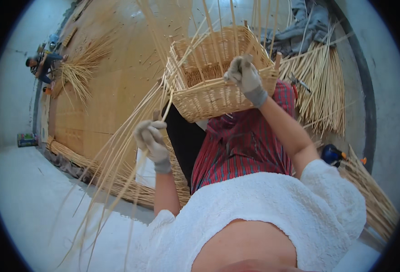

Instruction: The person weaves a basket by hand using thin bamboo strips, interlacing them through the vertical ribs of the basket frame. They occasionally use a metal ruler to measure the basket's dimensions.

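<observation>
My right hand (246, 77) grips the wicker basket (218, 77) rim on my lap. My left hand (152, 143), lower left, clenches loose willow rods (118, 158) trailing down-left from the basket.

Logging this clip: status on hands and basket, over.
Left hand gloved, gripping long willow strands. Right hand gloved, clamped on rim of wicker basket on lap. Upright stakes crowd the rim; nothing else blocking.

One wicker basket (218, 77), two gloved hands (grey), one blue bottle (332, 154).
</observation>
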Demonstrator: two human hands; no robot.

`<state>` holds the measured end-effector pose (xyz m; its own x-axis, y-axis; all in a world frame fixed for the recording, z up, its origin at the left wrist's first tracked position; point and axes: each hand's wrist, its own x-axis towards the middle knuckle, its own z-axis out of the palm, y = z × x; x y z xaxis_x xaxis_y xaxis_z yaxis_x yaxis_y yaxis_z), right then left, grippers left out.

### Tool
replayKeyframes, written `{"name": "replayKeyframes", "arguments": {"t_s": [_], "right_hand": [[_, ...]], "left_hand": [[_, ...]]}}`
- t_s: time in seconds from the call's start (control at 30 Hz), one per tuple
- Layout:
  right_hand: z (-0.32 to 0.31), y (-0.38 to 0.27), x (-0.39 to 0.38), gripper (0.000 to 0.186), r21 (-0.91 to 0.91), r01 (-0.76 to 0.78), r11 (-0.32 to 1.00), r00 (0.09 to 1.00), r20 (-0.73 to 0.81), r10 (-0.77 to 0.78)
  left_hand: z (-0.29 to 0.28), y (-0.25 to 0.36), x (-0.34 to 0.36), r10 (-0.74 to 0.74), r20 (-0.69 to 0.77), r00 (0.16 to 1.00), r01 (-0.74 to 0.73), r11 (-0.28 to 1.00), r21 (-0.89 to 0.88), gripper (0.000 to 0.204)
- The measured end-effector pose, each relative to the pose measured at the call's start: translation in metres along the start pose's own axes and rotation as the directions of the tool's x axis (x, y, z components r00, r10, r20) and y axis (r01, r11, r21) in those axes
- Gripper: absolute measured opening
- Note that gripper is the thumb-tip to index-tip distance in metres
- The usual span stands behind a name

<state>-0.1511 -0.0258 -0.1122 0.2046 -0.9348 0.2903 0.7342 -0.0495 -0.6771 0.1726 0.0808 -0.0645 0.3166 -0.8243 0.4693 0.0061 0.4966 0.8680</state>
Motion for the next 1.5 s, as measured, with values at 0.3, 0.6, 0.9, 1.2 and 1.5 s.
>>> {"name": "replayKeyframes", "arguments": {"t_s": [0.3,0.6,0.9,1.2,1.5], "right_hand": [[0.020,-0.003,-0.009,0.015,-0.843,-0.016,0.538,0.947,-0.185,-0.262],[0.030,0.001,-0.007,0.011,-0.850,-0.079,0.520,0.931,-0.250,-0.266],[0.105,-0.018,-0.004,0.009,-0.633,0.039,0.773,0.989,-0.089,-0.122],[0.121,0.039,0.196,0.060,-0.915,0.397,0.079,0.828,0.319,-0.461],[0.038,0.013,-0.011,0.028,-0.590,0.159,0.792,0.867,-0.300,-0.397]], "left_hand": [[0.051,-0.086,0.013,-0.186,-0.163,0.969,0.203,0.975,0.093,0.063],[0.047,-0.131,0.030,-0.500,0.124,0.857,0.478,0.862,0.171,0.082],[0.052,-0.129,0.031,-0.599,0.127,0.790,0.603,0.797,0.008,0.069],[0.062,-0.128,0.039,-0.644,0.005,0.765,0.636,0.755,-0.156,0.055],[0.054,-0.131,0.019,-0.791,-0.051,0.610,0.746,0.595,-0.299,0.024]]}}
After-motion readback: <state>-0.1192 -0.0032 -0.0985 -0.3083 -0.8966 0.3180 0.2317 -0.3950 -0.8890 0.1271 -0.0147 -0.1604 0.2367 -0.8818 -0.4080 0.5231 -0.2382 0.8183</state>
